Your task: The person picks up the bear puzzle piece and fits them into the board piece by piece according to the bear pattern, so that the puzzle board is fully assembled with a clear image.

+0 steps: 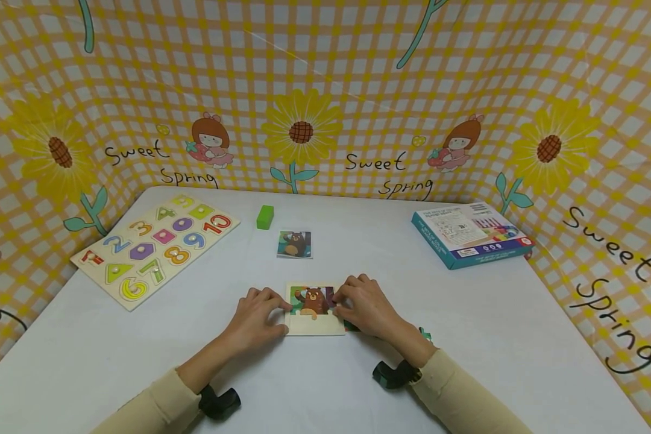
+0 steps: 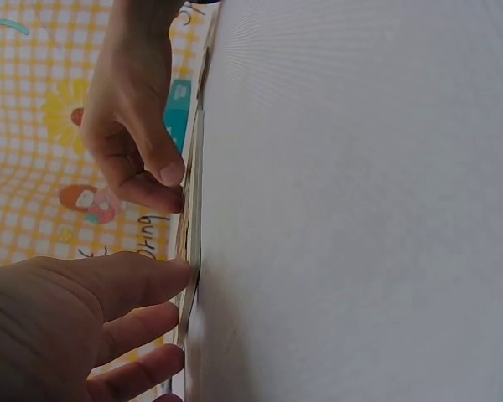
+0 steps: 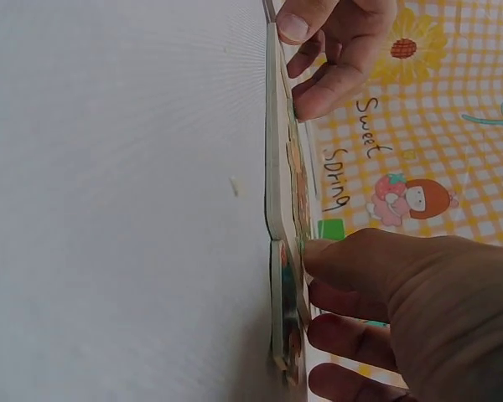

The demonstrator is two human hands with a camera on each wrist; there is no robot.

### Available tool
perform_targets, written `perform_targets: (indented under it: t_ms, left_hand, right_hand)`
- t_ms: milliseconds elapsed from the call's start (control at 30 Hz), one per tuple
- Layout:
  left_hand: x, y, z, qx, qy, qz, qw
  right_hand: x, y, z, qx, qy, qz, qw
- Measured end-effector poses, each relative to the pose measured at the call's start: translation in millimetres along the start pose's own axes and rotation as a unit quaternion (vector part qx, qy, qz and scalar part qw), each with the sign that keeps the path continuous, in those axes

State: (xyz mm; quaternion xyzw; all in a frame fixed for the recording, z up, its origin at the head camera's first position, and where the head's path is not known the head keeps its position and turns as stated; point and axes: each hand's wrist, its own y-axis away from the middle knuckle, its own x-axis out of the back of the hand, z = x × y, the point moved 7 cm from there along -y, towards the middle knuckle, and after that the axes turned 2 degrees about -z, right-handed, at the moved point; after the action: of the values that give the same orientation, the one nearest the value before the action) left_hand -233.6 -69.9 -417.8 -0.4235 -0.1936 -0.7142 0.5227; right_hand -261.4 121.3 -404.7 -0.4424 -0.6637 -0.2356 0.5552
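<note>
A small wooden jigsaw board point(image 1: 314, 326) lies flat on the white table, its upper part showing a brown bear picture point(image 1: 313, 296) and its near strip bare wood. At the board's left edge rests my left hand point(image 1: 257, 314), thumb and fingertips spread along the rim. My right hand point(image 1: 366, 304) pinches a jigsaw piece at the right side of the picture, its fingers covering most of that piece. Partly under the right hand, against the board's right edge, are dark printed pieces point(image 3: 287, 314). In the left wrist view the right thumb point(image 2: 171, 172) and index finger come close together over the board.
Beyond the board lies a square bear picture card point(image 1: 295, 244), with a green block point(image 1: 265, 217) behind it. A wooden number-and-shape board point(image 1: 154, 244) is at the left. At the back right sits a teal-sided box point(image 1: 472, 234). Patterned cloth walls surround the table.
</note>
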Motion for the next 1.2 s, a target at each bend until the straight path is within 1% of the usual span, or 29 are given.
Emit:
perform_targets:
  t_ms: [133,267,667,833,967,1067,1200]
  left_hand:
    - [-1.6,-0.1,-0.4,-0.001,0.002,-0.002,1.0000]
    - [-1.5,-0.3,0.3,-0.005,0.001,-0.001,1.0000]
    - [1.0,-0.5,0.2,0.005,0.001,0.001,1.0000]
    - [1.2,0.0,-0.2,0.004,0.004,0.001,1.0000]
    - [0.9,0.3,-0.6,0.003,0.004,0.002,1.0000]
    - [0.9,0.3,-0.7,0.005,0.003,0.002,1.0000]
    - [0.7,0.0,-1.1,0.008,0.004,0.001,1.0000]
  right_hand:
    - [3.3,3.7,1.9,-0.003,-0.016,-0.004,0.9999]
    - [9.2,10.6,5.2,-0.003,-0.030,0.008,0.9995]
    - [14.5,33.0,13.2,0.010,0.011,0.004,0.9999]
    - [14.0,40.4,16.6,0.010,0.011,-0.005,0.9999]
    - [13.8,44.9,17.9,0.020,0.005,-0.007,0.9998]
    - [13.1,46.5,18.3,0.028,0.006,-0.007,0.9996]
    - [12.6,46.8,19.3,0.028,0.009,-0.006,0.9995]
